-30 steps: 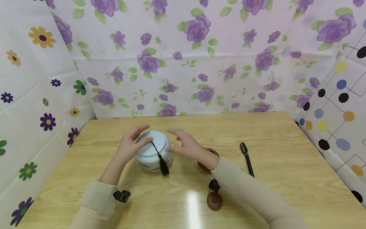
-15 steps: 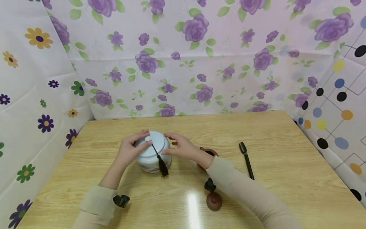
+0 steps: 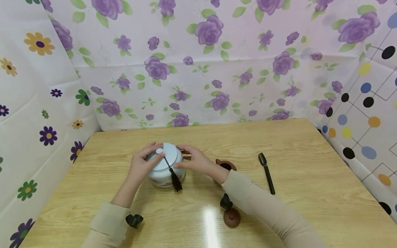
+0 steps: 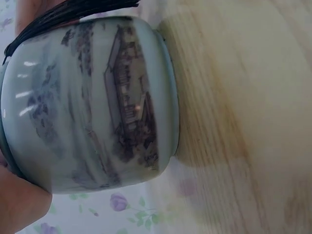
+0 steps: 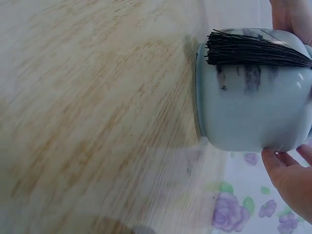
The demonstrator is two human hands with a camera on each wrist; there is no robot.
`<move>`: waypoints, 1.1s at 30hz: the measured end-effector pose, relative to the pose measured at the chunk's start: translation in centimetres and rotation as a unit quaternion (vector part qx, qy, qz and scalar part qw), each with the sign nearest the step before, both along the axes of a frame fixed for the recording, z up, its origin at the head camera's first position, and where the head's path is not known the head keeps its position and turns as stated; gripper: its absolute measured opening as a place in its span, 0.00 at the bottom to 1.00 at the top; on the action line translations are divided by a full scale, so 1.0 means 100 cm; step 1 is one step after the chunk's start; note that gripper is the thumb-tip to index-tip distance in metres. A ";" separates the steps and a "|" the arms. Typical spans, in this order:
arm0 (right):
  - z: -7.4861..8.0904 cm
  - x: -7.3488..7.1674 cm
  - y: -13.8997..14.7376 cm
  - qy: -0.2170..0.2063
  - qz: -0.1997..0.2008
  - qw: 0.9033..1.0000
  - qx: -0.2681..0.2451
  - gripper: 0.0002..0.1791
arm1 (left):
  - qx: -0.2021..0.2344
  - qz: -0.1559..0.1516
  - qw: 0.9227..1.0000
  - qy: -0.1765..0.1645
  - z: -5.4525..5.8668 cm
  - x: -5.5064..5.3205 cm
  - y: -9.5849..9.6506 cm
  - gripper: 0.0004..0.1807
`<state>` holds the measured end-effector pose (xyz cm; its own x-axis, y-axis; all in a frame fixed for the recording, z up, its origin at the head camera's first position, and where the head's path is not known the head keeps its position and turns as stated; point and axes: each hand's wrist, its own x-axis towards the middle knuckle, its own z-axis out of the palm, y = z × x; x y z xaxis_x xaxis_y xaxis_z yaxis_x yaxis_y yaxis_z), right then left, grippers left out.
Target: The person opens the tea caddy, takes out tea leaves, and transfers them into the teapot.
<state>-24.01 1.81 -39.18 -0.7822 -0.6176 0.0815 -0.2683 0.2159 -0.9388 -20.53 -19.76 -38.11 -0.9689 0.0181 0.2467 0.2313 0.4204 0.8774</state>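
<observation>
Fingers [image 3: 151,149] of the left hand [image 3: 140,166] curve round the upper left of the jar [image 3: 162,181], thumb over its smooth lid [image 3: 172,153], while the right hand [image 3: 197,160] grips the opposite side with bent fingers and thumb. Squat, round-shouldered and glossy, the jar stands upright on the wood-grained surface [image 3: 183,220], pale blue-white, with a painted building [image 4: 129,92] and blurry dark scenery round its belly. From beside the lid's button-shaped knob [image 3: 159,151], a thin cord runs to a black tassel [image 5: 253,51] of fine straight strands; rightward sit a brown pot [image 3: 220,162], a round brown cover [image 3: 232,217] and a slim dark scoop [image 3: 268,176].
</observation>
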 end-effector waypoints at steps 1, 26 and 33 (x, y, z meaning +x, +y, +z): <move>0.000 0.000 0.000 0.000 -0.001 1.000 0.001 0.38 | 0.000 0.004 1.000 -0.001 0.000 0.001 0.001 0.21; 0.000 0.004 -0.001 -0.042 -0.015 0.999 -0.020 0.38 | 0.106 0.049 0.990 0.079 -0.015 0.001 0.012 0.14; 0.002 0.003 -0.001 -0.056 -0.040 0.997 -0.019 0.38 | 0.100 0.042 0.985 0.130 -0.004 0.005 0.020 0.12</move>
